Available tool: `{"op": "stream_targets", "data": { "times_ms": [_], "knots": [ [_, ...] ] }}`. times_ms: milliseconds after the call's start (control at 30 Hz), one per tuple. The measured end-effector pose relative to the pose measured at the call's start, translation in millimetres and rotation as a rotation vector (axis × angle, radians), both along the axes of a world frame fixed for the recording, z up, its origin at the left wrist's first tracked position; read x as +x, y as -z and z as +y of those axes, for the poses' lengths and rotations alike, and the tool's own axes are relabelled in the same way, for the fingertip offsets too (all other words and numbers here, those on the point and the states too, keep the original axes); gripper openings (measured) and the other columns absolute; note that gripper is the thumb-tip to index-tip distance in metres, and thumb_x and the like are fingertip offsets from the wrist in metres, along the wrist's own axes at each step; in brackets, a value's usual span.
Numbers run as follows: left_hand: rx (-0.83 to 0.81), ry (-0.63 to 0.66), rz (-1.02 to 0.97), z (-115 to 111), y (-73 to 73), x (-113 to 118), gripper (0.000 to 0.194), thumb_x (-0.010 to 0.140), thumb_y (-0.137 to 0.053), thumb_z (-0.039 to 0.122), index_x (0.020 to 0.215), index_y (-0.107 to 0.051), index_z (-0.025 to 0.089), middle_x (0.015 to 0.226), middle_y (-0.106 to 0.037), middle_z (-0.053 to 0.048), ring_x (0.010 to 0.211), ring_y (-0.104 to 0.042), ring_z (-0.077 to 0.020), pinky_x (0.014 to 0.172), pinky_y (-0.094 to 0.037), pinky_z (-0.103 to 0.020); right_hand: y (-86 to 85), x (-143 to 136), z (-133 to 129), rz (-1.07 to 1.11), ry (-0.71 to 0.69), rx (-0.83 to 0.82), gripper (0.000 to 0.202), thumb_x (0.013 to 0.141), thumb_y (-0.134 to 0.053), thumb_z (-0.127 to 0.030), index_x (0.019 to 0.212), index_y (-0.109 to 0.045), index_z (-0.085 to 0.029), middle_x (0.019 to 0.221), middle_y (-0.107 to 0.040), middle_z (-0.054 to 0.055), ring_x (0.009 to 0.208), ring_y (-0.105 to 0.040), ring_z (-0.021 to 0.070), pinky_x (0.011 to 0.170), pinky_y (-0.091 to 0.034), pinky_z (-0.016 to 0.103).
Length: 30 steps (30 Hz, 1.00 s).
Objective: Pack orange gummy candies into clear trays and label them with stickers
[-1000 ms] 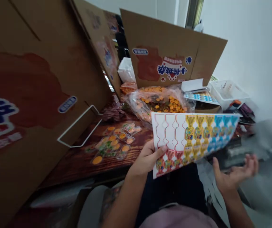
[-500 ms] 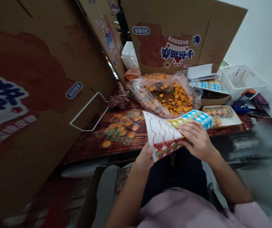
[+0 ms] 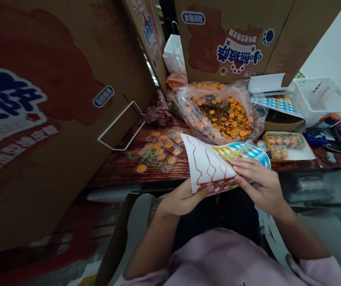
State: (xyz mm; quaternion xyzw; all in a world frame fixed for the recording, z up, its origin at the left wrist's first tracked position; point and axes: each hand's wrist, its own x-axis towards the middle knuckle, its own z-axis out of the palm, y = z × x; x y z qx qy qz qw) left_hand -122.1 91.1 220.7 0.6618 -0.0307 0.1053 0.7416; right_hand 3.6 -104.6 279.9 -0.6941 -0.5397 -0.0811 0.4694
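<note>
- Left hand (image 3: 183,200) still grips the sticker sheet (image 3: 200,163).
- Right hand (image 3: 264,186), earlier apart from it, now grasps its printed side.
- Once flatter, it curls.

dim overall | left carton (image 3: 72,159) shadowed | wall (image 3: 337,47) brightest | lower right blurred (wide-angle stretch)

Sticker sheet (image 3: 216,161) before bag (image 3: 198,124)

Blue tag (image 3: 103,97) reading "凝胶糖果" on the left box (image 3: 78,139), slanted pink line ending "橡皮糖" below its cropped blue logo (image 3: 8,97), upside-down logo (image 3: 239,53) "小熊披萨" on the back box (image 3: 304,43), its inverted tag (image 3: 193,18) also "凝胶糖果", lettering on the white bin (image 3: 303,101) too small to read.
</note>
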Motion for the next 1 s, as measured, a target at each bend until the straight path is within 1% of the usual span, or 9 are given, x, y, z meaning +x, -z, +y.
{"op": "stream_targets", "data": {
  "times_ms": [167, 333, 467, 600, 700, 767, 833, 900, 1000],
  "knots": [
    [-0.024, 0.036, -0.004, 0.9, -5.8, 2.6, 0.032, 0.088, -0.076, 0.027, 0.12, -0.08, 0.023, 0.12, -0.078, -0.008, 0.12, -0.07, -0.0333, 0.118, -0.047, -0.05, -4.6, -3.0, -6.3, -0.038, -0.002, -0.005, 0.047, 0.094, -0.067, -0.009, 0.133, -0.07, -0.034, 0.123, -0.078, 0.003, 0.115, -0.074, 0.0252, 0.105, -0.06, 0.051],
    [0.089, 0.121, -0.057, 5.4, -1.8, 3.2, 0.036, 0.095, -0.068, 0.031, 0.128, -0.076, 0.021, 0.123, -0.077, -0.01, 0.122, -0.07, -0.0321, 0.115, -0.05, -0.046, 0.7, -3.3, -10.9, 0.029, -0.01, 0.053, 0.042, 0.093, -0.065, -0.007, 0.127, -0.074, -0.031, 0.118, -0.079, 0.004, 0.111, -0.075, 0.0261, 0.098, -0.061, 0.05],
    [0.148, 0.08, -0.099, 7.1, 0.1, 5.3, 0.036, 0.098, -0.064, 0.033, 0.13, -0.075, 0.019, 0.127, -0.075, -0.011, 0.122, -0.069, -0.0296, 0.113, -0.051, -0.042, 7.2, -2.8, -14.2, 0.122, 0.152, 0.189, 0.029, 0.094, -0.064, -0.009, 0.109, -0.079, -0.028, 0.108, -0.081, 0.005, 0.103, -0.074, 0.025, 0.093, -0.059, 0.046],
    [0.122, 0.08, -0.062, 14.1, -6.0, 20.9, 0.035, 0.096, -0.066, 0.038, 0.122, -0.078, 0.017, 0.119, -0.078, -0.011, 0.117, -0.071, -0.0296, 0.111, -0.053, -0.043, 7.4, 11.8, -22.4, 0.191, 0.394, 0.453, 0.016, 0.095, -0.065, -0.017, 0.089, -0.079, -0.025, 0.095, -0.077, 0.004, 0.095, -0.071, 0.0223, 0.092, -0.055, 0.045],
    [0.086, 0.025, -0.036, 26.8, -16.5, 42.4, 0.035, 0.088, -0.076, 0.042, 0.113, -0.081, 0.018, 0.111, -0.08, -0.01, 0.111, -0.072, -0.0301, 0.106, -0.056, -0.044, 5.4, 32.3, -35.6, 0.249, 0.501, 0.678, 0.01, 0.091, -0.072, -0.022, 0.082, -0.076, -0.022, 0.097, -0.073, 0.005, 0.095, -0.068, 0.0206, 0.09, -0.053, 0.042],
    [0.034, -0.038, 0.007, 38.7, -27.1, 61.4, 0.038, 0.08, -0.084, 0.043, 0.108, -0.081, 0.018, 0.103, -0.08, -0.009, 0.103, -0.074, -0.0293, 0.096, -0.061, -0.041, 5.2, 45.6, -47.3, 0.278, 0.547, 0.763, 0.009, 0.088, -0.075, -0.027, 0.081, -0.074, -0.02, 0.099, -0.071, 0.005, 0.095, -0.067, 0.02, 0.085, -0.054, 0.04],
    [-0.048, -0.101, 0.029, 54.0, -40.8, 85.9, 0.041, 0.072, -0.089, 0.04, 0.104, -0.08, 0.017, 0.096, -0.08, -0.008, 0.092, -0.075, -0.0273, 0.084, -0.064, -0.038, 7.5, 55.1, -59.2, 0.279, 0.582, 0.816, 0.013, 0.087, -0.077, -0.03, 0.082, -0.073, -0.019, 0.094, -0.069, 0.004, 0.084, -0.065, 0.017, 0.076, -0.053, 0.035],
    [-0.141, -0.16, -0.003, 73.9, -55.8, 117.9, 0.043, 0.068, -0.091, 0.036, 0.103, -0.077, 0.016, 0.095, -0.079, -0.008, 0.084, -0.075, -0.0248, 0.076, -0.064, -0.035, 14.2, 59.0, -69.3, 0.269, 0.606, 0.834, 0.016, 0.087, -0.078, -0.031, 0.081, -0.072, -0.018, 0.081, -0.066, 0.001, 0.068, -0.059, 0.0128, 0.067, -0.05, 0.031],
    [-0.214, -0.279, -0.147, 111.3, -71.8, 179.6, 0.042, 0.067, -0.089, 0.026, 0.105, -0.074, 0.016, 0.101, -0.077, -0.009, 0.082, -0.074, -0.0222, 0.079, -0.064, -0.037, 34.0, 53.9, -78.6, 0.295, 0.685, 0.798, 0.018, 0.087, -0.079, -0.035, 0.086, -0.075, -0.017, 0.066, -0.064, -0.002, 0.056, -0.056, 0.0115, 0.059, -0.046, 0.028]
  ]
}}
